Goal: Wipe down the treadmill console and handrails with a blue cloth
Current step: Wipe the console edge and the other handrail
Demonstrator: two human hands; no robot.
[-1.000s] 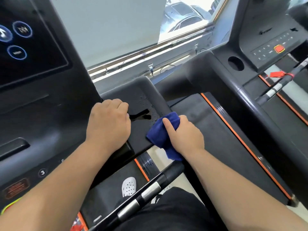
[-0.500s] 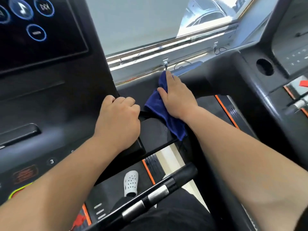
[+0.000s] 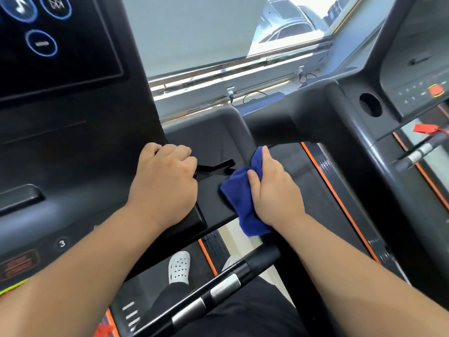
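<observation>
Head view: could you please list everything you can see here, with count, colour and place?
cloth: one, blue, on the ledge's right edge
console: one, black, left
screen: one, dark with blue icons, top left
ledge: one, black, centre
handrail: one, black and silver, bottom centre
second treadmill: one, black, right
stop button: one, red, top right
window: one, bright, top centre
shoe: one, white, bottom centre
left hand: one, curled, resting on the ledge
right hand: one, gripping the cloth
</observation>
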